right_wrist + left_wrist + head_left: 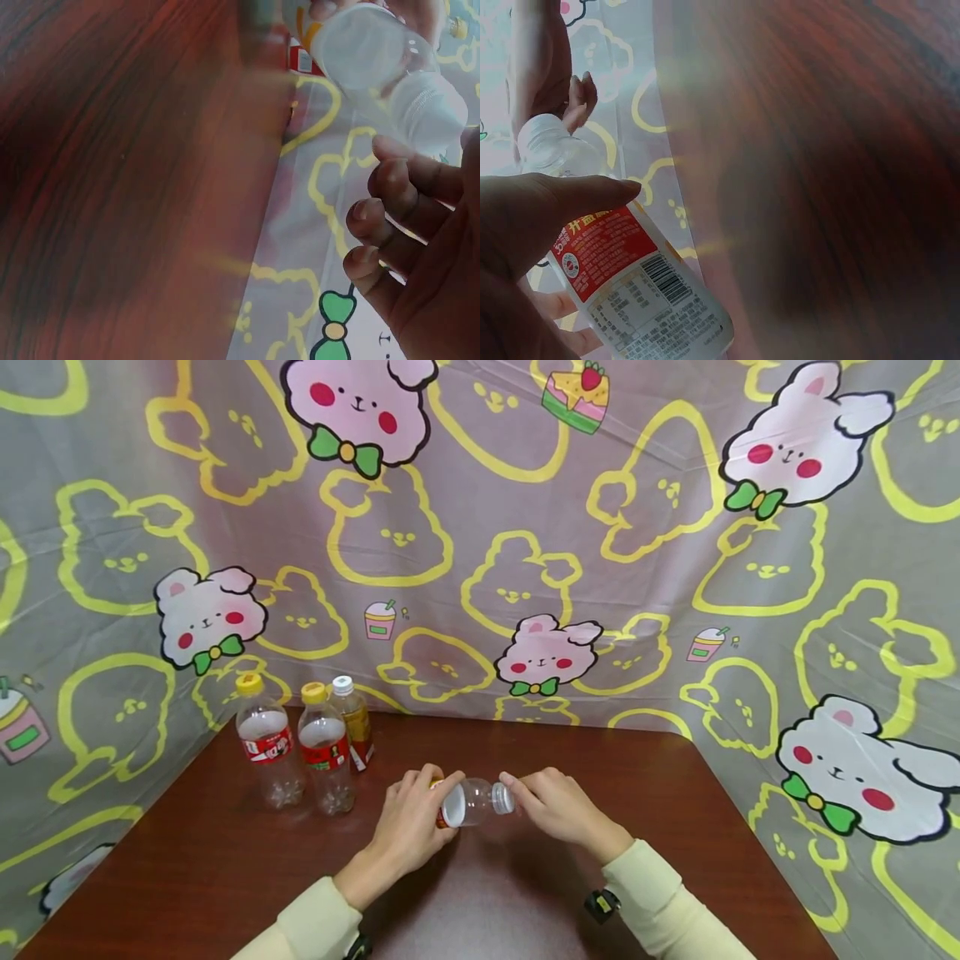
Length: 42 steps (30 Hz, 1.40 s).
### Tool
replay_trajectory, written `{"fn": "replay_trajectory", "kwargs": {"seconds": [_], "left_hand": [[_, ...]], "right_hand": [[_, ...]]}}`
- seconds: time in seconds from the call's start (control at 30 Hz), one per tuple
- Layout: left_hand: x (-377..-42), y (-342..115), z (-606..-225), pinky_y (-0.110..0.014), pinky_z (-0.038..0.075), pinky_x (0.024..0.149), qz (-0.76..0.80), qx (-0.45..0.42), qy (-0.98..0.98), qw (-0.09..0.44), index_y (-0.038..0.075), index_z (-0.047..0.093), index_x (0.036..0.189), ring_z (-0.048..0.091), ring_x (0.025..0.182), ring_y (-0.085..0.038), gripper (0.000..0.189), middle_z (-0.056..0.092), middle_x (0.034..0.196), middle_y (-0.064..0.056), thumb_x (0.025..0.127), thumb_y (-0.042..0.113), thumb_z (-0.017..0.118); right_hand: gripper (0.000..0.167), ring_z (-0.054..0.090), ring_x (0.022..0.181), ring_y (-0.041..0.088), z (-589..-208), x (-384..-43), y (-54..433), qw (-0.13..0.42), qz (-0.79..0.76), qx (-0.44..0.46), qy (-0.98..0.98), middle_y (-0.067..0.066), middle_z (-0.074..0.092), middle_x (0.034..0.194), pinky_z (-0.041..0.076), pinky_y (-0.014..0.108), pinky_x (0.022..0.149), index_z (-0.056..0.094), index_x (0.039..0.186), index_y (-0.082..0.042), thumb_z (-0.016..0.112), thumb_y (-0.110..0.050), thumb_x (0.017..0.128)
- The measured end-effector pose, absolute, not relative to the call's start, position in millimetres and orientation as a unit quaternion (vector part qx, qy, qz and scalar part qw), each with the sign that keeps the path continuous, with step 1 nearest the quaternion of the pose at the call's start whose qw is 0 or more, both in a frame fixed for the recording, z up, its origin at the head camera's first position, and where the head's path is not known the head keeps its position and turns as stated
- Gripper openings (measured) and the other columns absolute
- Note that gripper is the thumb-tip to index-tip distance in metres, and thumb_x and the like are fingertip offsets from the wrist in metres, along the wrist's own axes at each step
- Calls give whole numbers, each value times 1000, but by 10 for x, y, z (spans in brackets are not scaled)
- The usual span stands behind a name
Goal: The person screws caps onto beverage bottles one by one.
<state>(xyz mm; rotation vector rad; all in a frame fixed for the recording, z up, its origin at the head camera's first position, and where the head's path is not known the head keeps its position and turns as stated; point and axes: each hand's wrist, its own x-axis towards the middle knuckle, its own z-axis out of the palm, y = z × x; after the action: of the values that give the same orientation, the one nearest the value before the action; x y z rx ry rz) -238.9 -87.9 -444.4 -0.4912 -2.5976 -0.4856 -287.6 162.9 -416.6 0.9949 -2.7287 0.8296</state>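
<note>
A clear plastic bottle (pixel 476 802) lies tipped on its side between my hands, its cap end to the right. Around its labelled body my left hand (pixel 412 814) grips it, thumb across the red and white label (pixel 619 251) in the left wrist view. My right hand (pixel 562 803) is at the white cap (pixel 502 798), thumb along its upper edge. Below the cap in the right wrist view are its curled fingers (pixel 382 225); the thumb's contact is mostly hidden there. The bottle's base is behind my left hand in the head view.
At the back left of the brown table (pixel 600 760) stand two clear bottles with yellow caps, one (pixel 270 747) left of the other (pixel 326 752). Behind them is a white-capped bottle (pixel 360 722) with a yellow-brown label. A patterned cloth (pixel 450 527) hangs around the table.
</note>
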Motion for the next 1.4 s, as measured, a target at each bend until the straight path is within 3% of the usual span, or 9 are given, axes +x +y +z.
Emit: {"fn": "replay_trajectory", "kwargs": {"seconds": [0.1,0.23,0.3,0.4,0.57,0.7,0.93,1.27,1.4], "left_hand": [[-2390,-881,-4460,-60,47,88,-179,-174,-942,225,23,66,134,57,105,-33,74,58,114,-6,66,26,96],[-2395,-893,-4471,-60,47,88,-177,-165,-944,224,23,66,134,57,105,-33,75,58,114,-6,66,27,96],[-2403,-896,-4471,-60,47,88,-178,-164,-945,222,23,66,134,57,105,-33,75,58,114,-6,66,26,96],[-2411,-895,-4464,-60,48,87,-181,-168,-944,220,23,66,134,57,104,-33,75,58,114,-6,66,26,96],[-2413,-904,-4450,-59,48,87,-181,-176,-944,211,23,65,136,57,105,-32,76,59,115,-6,67,28,96],[-2406,-910,-4446,-59,48,89,-185,-180,-946,196,23,64,137,57,105,-32,77,59,117,-5,67,30,96],[-2393,-923,-4458,-53,50,83,-192,-190,-945,183,22,65,136,57,98,-27,76,57,110,-3,68,33,96],[-2354,-855,-4488,-55,48,86,-184,-177,-937,239,19,64,135,56,97,-27,78,55,103,-3,66,27,98],[-2340,-855,-4516,-56,48,87,-182,-172,-935,251,19,63,136,58,100,-29,79,56,105,-6,66,26,98]], "right_hand": [[45,46,52,4,-4156,-2874,1678,59,285,328,-899,-15,49,58,42,24,50,65,72,-28,46,-48,107],[22,59,71,6,-4115,-2871,1746,48,304,360,-881,-15,66,86,52,27,65,69,112,-23,61,-41,103],[38,63,79,7,-4092,-2867,1758,38,308,380,-871,-12,68,102,55,29,72,62,131,-23,68,-41,99],[54,62,77,9,-4076,-2858,1751,26,307,401,-863,-10,65,106,56,29,69,54,140,-27,74,-43,93],[59,63,78,13,-4105,-2850,1713,32,299,418,-858,-15,61,106,55,26,67,53,140,-34,80,-42,88],[50,64,79,17,-4123,-2843,1699,45,293,419,-858,-17,61,103,53,24,66,59,132,-31,81,-39,88],[33,61,74,4,-4101,-2847,1658,48,295,415,-860,-18,67,89,53,25,63,69,115,-23,77,-44,90],[20,58,67,4,-4157,-2836,1586,58,368,398,-839,-12,67,80,50,24,59,70,103,-17,76,-33,93],[22,57,66,6,-4164,-2804,1543,53,381,370,-846,-12,68,79,50,25,57,71,101,-17,77,-37,93]]}}
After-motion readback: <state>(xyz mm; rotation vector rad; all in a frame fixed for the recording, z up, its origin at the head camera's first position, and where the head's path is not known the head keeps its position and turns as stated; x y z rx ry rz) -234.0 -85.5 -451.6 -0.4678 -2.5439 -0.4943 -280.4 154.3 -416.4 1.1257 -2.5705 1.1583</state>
